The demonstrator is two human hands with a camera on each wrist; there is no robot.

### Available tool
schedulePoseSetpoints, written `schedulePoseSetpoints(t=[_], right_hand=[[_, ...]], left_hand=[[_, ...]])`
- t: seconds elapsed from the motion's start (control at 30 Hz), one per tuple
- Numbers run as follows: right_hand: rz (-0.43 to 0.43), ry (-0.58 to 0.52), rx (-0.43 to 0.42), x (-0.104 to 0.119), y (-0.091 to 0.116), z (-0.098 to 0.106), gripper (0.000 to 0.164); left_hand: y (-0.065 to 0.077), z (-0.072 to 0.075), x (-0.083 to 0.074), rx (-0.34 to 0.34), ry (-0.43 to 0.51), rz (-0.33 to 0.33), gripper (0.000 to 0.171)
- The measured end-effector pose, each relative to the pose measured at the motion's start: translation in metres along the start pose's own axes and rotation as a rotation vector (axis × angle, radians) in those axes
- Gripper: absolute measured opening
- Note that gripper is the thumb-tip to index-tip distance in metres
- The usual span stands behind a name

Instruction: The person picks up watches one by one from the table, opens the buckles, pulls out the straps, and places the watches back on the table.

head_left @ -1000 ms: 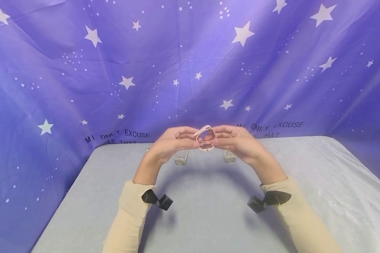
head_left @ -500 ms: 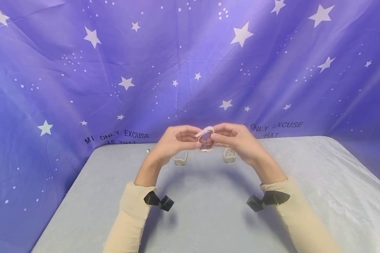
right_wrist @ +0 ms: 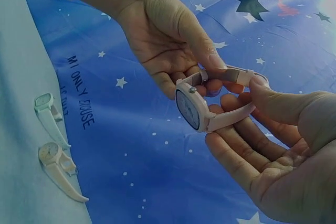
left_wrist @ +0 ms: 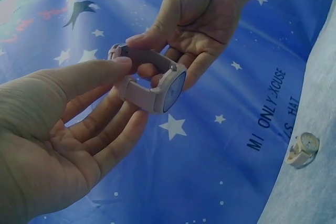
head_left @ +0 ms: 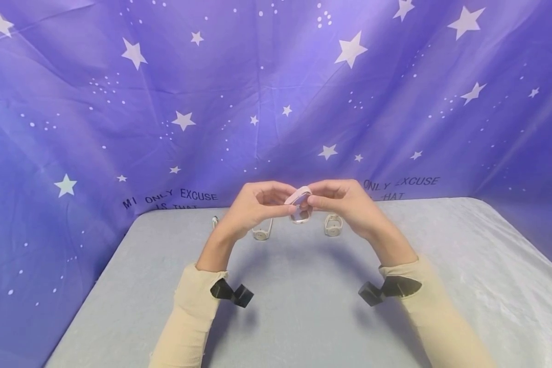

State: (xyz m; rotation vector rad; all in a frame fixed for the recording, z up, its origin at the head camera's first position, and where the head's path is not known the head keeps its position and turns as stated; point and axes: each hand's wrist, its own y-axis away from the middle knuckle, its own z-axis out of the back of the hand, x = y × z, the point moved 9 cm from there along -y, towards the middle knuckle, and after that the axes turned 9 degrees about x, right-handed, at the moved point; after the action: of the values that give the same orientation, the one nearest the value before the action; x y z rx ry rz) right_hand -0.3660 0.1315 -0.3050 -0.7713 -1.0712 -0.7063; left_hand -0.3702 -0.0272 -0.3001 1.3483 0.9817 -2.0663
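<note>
A pale pink wristwatch (head_left: 299, 196) is held up above the far part of the table between both hands, its strap bent round into a loop. My left hand (head_left: 253, 207) pinches the strap with thumb and fingertips. From the other side, my right hand (head_left: 345, 204) pinches the strap too, its thumb high on the band. In the left wrist view the watch case (left_wrist: 170, 88) faces away from the strap ends, with a small crown on its edge. The dark dial (right_wrist: 190, 109) shows in the right wrist view. Fingertips partly cover the strap ends.
Under the hands, a light watch (head_left: 260, 234) and another light watch (head_left: 333, 227) lie on the grey cloth-covered table (head_left: 294, 306). Beside the left wrist, a small part of a third watch (head_left: 214, 221) shows. A purple star-patterned curtain (head_left: 267, 76) hangs behind the table.
The right thumb has shifted up along the strap. The watch has tilted, so the upper band looks broader and the loop narrower. Both hands stay in nearly the same place.
</note>
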Motion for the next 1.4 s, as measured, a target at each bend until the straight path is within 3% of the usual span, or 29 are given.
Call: schedulePoseSetpoints(t=[0.4, 1.0, 1.4], right_hand=[[0.003, 0.039, -0.053, 0.008, 0.0, 0.001, 0.032], [-0.009, 0.194, -0.059, 0.011, 0.0, -0.008, 0.023], [-0.043, 0.158, -0.054, 0.005, -0.002, -0.008, 0.023]], left_hand=[[0.0, -0.001, -0.005, -0.012, -0.093, -0.02, 0.026], [0.001, -0.001, -0.001, -0.075, -0.315, 0.052, 0.02], [0.001, -0.002, -0.004, -0.071, -0.371, 0.028, 0.018]])
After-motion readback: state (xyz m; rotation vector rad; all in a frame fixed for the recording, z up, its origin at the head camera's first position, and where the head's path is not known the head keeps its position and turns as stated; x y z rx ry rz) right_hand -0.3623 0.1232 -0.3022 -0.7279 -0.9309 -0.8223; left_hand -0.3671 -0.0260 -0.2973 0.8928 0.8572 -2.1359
